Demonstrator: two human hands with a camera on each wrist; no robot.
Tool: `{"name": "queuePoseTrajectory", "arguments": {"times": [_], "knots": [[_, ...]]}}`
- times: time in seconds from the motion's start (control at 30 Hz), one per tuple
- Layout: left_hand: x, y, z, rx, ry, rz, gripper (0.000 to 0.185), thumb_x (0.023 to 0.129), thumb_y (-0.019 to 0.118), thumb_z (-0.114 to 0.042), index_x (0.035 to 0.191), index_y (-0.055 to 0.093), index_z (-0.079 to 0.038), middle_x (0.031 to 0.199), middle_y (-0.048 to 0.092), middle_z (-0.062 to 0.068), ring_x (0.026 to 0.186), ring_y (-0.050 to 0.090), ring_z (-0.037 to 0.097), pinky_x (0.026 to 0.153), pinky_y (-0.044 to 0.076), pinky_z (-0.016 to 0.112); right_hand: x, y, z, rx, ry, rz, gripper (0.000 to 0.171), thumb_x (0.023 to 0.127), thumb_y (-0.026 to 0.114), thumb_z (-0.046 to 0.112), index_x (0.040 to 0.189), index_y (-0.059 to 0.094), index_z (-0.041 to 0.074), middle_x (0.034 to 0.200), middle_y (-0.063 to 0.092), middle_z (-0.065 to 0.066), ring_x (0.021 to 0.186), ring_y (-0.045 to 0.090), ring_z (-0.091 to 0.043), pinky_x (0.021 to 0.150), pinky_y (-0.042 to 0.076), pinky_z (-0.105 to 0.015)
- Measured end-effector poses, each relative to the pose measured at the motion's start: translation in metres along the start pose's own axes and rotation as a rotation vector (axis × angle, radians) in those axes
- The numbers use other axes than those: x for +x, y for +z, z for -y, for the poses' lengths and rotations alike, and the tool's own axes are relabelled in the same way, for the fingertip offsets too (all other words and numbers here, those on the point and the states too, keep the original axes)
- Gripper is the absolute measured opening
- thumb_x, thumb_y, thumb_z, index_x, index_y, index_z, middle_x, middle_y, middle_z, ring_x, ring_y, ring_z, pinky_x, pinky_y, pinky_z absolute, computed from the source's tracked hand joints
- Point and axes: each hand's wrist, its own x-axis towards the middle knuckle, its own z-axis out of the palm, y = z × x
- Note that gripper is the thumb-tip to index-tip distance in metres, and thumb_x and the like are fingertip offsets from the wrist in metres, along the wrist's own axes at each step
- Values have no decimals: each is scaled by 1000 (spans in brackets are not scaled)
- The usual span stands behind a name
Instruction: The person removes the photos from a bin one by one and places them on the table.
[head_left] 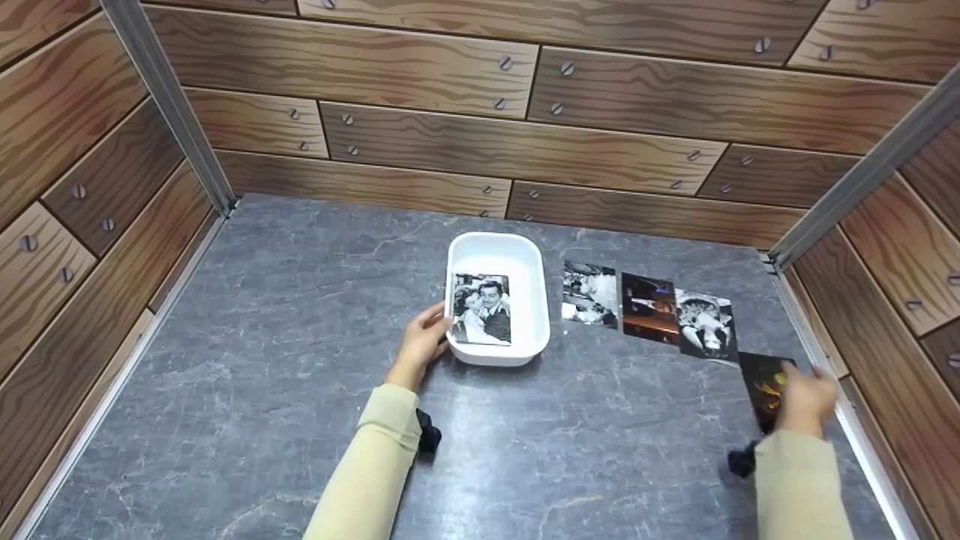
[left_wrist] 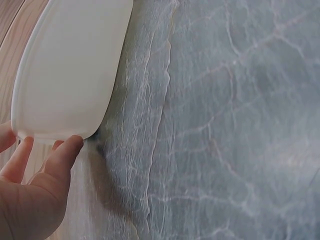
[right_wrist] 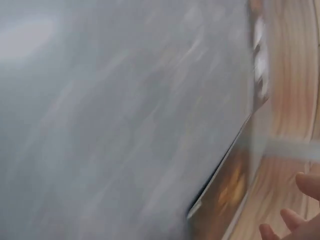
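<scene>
A white tray [head_left: 534,264] stands mid-table with a black-and-white photo [head_left: 481,309] lying in it. My left hand [head_left: 437,330] pinches the tray's near left corner, thumb at the rim and fingers on the outer wall. In the left wrist view those fingers [left_wrist: 64,152] press against the tray [left_wrist: 65,65]. At the far right my right hand [head_left: 806,386], blurred, hovers with loose fingers over a dark photo with orange patches [head_left: 763,382]. The right wrist view shows that photo's edge [right_wrist: 225,190] apart from my fingertips [right_wrist: 290,217].
Three more photos lie in a row right of the tray: a black-and-white one [head_left: 590,294], a dark brown one [head_left: 649,307] and another black-and-white one [head_left: 705,324]. Wood-patterned walls [head_left: 525,150] close in the grey marbled tabletop [head_left: 285,337] on three sides.
</scene>
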Motion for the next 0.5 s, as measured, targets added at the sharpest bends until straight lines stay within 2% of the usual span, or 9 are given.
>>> {"name": "queuePoseTrajectory", "arguments": {"times": [0.1, 0.23, 0.33, 0.4, 0.5], "knots": [[0, -1, 0, -6, 2, 0, 44, 97, 54, -5, 140, 48, -1, 137, 50, 26, 119, 56, 35, 95, 54, 36, -6, 23, 20, 113, -51, 78, 69, 95, 53, 26, 154, 20, 9, 161, 15, -12, 146, 20, -26, 121, 21, -31], [0, -1, 1, -4, -4, -3, 44, 97, 54, -6, 140, 49, -2, 138, 50, 25, 119, 56, 34, 96, 54, 36, -21, 59, 44, 186, -120, 182, 70, 96, 51, 19, 155, 15, 6, 162, 9, -13, 148, 16, -25, 121, 19, -29], [1, -1, 1, 2, -7, -2, 44, 97, 55, -6, 140, 49, -3, 139, 50, 24, 119, 57, 34, 95, 54, 35, -37, 90, 60, 157, -192, 226, 68, 96, 53, 16, 153, 19, 4, 160, 16, -19, 146, 22, -29, 121, 23, -32], [2, -1, 1, 1, -10, 1, 44, 97, 55, -5, 140, 49, -3, 139, 50, 24, 119, 57, 34, 94, 55, 34, -52, 112, 68, 148, -238, 264, 67, 95, 55, 16, 153, 22, 3, 158, 22, -21, 141, 32, -33, 119, 29, -35], [3, -1, 1, -3, -11, -2, 44, 97, 55, -5, 140, 49, -3, 138, 51, 25, 118, 58, 34, 94, 55, 34, -77, 144, 80, 94, -317, 340, 66, 96, 57, 18, 152, 25, 2, 156, 27, -22, 139, 35, -35, 118, 29, -39]]}}
